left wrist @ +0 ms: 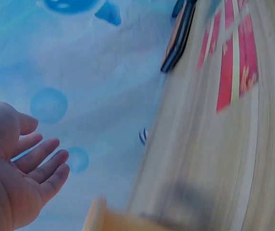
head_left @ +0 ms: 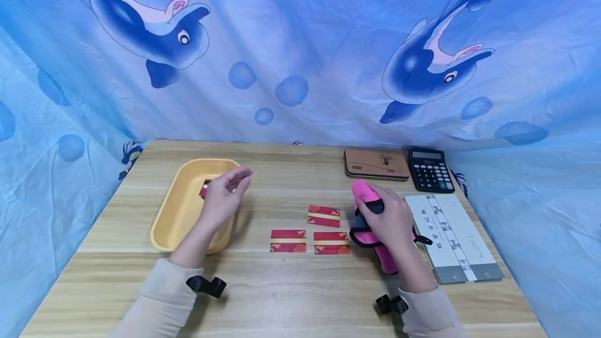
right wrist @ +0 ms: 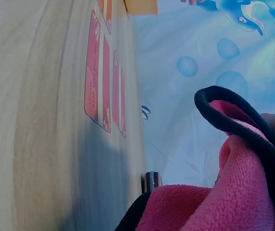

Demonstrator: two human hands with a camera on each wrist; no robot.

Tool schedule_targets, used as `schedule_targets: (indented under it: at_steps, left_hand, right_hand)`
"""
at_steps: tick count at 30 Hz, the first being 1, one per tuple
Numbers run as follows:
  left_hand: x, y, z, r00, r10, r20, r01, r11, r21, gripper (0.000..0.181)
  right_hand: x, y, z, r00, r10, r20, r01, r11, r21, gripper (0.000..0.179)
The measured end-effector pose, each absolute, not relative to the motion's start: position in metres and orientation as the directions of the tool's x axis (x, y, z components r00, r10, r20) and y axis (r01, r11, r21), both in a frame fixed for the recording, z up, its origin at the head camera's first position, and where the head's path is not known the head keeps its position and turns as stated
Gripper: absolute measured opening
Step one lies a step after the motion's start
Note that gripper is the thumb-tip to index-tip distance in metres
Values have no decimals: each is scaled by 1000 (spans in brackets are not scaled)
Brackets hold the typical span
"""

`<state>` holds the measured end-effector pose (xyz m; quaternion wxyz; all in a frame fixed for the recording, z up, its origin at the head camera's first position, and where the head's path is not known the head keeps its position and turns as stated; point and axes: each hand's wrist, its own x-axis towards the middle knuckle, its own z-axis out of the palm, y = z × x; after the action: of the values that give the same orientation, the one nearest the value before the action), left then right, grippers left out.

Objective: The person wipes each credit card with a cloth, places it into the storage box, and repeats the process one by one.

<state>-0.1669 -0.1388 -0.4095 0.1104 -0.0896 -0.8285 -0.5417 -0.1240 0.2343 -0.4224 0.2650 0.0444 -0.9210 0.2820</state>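
Note:
My right hand (head_left: 392,220) grips a bunched pink cloth with black edging (head_left: 382,257) above the right part of the table. In the right wrist view the cloth's fuzzy pink folds (right wrist: 238,187) fill the lower right. My left hand (head_left: 224,200) is over the right side of a yellow plastic tub (head_left: 164,223), its fingers loosely bent and nothing between them. A dark red card (head_left: 204,189) lies inside the tub, partly hidden by that hand. Three red cards with gold stripes lie between the hands: one at left (head_left: 288,241), one at right (head_left: 331,243), one behind (head_left: 324,216).
A brown notebook (head_left: 375,164) lies at the back right beside a black calculator (head_left: 430,170). A white and grey account book (head_left: 453,239) lies right of my right hand. Behind the wooden table (head_left: 281,291) hangs a blue dolphin-print curtain (head_left: 328,40).

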Motion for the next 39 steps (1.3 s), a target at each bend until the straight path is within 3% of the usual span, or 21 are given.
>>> schedule_targets:
  at_steps: [10, 22, 39]
  left_hand:
    - [-153, -93, -419, -951, 173, 258, 307, 402, 863, 33]
    - [-149, -57, -455, -943, 248, 221, 300, 348, 888, 33]
    - [-159, -27, -493, -933, 332, 140, 288, 453, 844, 37]
  right_hand:
    - [-123, 237, -423, -868, 66, 492, -223, 833, -506, 51]
    - [-117, 239, -426, -890, 75, 450, -187, 840, -510, 51]
    - [-114, 238, -436, -867, 44, 496, -239, 837, -492, 49]
